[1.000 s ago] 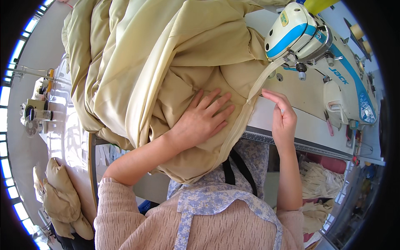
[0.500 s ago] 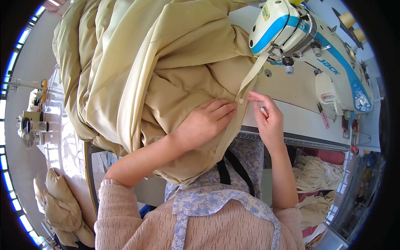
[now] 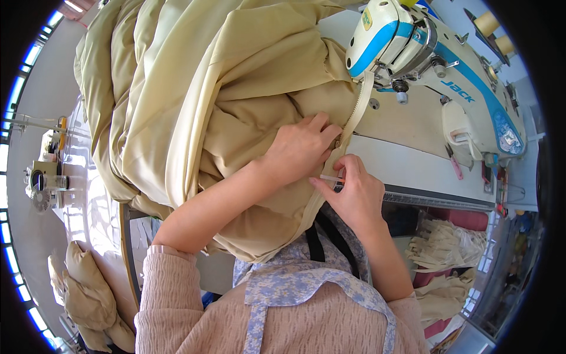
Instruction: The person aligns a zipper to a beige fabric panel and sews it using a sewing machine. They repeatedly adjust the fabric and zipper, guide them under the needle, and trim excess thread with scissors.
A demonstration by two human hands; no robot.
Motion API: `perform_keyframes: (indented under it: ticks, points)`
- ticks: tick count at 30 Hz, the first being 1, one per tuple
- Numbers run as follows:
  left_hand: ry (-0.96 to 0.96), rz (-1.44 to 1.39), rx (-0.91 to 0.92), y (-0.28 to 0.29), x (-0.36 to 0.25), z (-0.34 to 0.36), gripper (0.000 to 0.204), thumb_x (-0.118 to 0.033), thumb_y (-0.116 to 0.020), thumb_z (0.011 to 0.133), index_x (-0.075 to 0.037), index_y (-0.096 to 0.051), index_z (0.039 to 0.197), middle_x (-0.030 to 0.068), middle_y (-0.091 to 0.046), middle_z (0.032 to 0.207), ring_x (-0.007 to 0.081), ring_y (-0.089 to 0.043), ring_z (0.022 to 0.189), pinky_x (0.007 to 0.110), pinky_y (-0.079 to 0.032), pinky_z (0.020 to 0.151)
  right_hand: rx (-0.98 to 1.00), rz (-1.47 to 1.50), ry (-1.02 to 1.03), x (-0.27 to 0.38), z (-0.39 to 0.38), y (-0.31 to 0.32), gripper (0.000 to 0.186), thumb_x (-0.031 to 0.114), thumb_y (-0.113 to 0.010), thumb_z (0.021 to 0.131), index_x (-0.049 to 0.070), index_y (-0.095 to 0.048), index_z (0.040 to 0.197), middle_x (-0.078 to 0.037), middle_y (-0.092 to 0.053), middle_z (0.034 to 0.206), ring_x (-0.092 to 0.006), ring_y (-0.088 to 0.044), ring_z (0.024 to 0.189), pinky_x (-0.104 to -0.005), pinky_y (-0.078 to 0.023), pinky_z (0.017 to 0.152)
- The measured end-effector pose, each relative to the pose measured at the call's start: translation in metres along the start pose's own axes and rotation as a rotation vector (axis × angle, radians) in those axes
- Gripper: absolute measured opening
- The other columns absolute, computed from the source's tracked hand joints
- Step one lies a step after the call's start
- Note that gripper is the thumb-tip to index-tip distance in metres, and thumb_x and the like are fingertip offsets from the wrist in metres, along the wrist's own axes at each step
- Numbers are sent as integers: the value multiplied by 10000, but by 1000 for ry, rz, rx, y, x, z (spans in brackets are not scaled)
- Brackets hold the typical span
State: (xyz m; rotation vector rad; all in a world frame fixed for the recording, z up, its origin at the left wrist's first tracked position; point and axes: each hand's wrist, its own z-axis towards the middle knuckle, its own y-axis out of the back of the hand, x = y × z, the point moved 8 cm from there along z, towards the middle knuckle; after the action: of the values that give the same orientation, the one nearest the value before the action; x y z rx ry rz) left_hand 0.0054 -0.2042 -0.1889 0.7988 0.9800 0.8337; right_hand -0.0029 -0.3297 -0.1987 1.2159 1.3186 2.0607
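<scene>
A large khaki garment (image 3: 247, 71) lies heaped over the sewing table. A pale zipper tape (image 3: 359, 109) runs down from the white-and-blue sewing machine (image 3: 389, 41) along its right edge. My left hand (image 3: 298, 147), its fingers bent and closed, grips the fabric beside the zipper; the fingertips are partly hidden. Just below it my right hand (image 3: 348, 192) holds a small, thin white-and-orange tool (image 3: 331, 179) at the garment's edge, near the table's front. I cannot make out what kind of tool it is.
The white worktop (image 3: 424, 171) has a ruler along its front. Pink-handled snips (image 3: 454, 165) lie by the machine, and thread cones (image 3: 489, 26) stand behind it. At left are a small fan (image 3: 42, 197) and folded khaki pieces (image 3: 85, 289). Fabric bundles (image 3: 436, 242) sit under the table at right.
My left hand has moved up and right, from spread to gripping at the zipper. My right hand has come down and left onto the garment's edge, with the thin tool showing in its fingers.
</scene>
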Motion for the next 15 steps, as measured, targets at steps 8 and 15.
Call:
perform_keyframes:
  ticks: [8,15]
  points:
    - [56,-75,49,-7,1,7,270,-199,-733,777,-90,-644,1007,99,-600,992,263,-667,930,399,-560,680,-26,-60,31,3,6,-3,399,322,-823,750,59,-561,896,-58,-639,812,-245,-670,578,-363,-524,506]
    - [21,-118,51,-4,-3,5,243,-229,-730,788,-95,-651,975,76,-612,986,273,-659,941,413,-557,723,-40,-49,24,1,4,-1,236,182,-714,758,39,-564,871,-84,-625,787,-282,-663,576,-397,-527,505]
